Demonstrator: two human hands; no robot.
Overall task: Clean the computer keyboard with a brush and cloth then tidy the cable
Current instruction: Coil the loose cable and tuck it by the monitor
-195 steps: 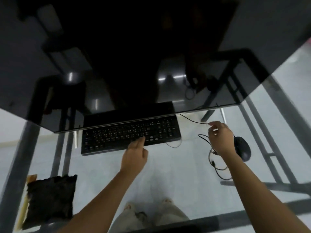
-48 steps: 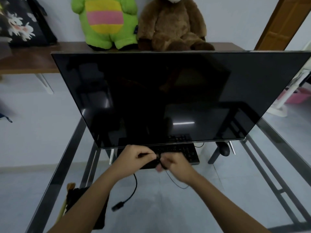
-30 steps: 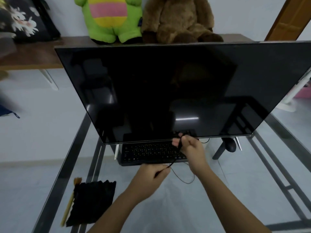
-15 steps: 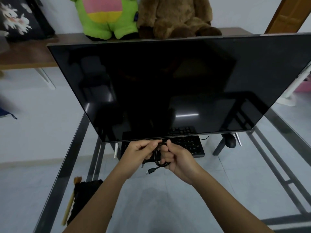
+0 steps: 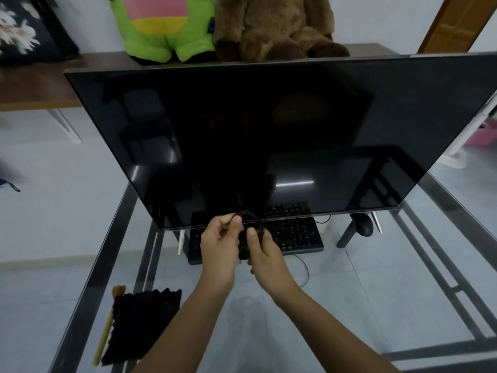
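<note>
Both hands meet just in front of the keyboard (image 5: 293, 235): the left hand (image 5: 219, 246) pinches the coiled black cable (image 5: 254, 219), the right hand (image 5: 265, 254) grips the loops, apparently. Cloth (image 5: 142, 329) and brush (image 5: 107, 327) lie together at the glass table's (image 5: 349, 305) near-left corner.

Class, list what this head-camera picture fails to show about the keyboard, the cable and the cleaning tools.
- Keyboard: left half hidden behind both hands; back edge under the monitor.
- Cable: plug end hidden inside the left hand and right hand.
- Brush: mostly covered by the cloth.
</note>
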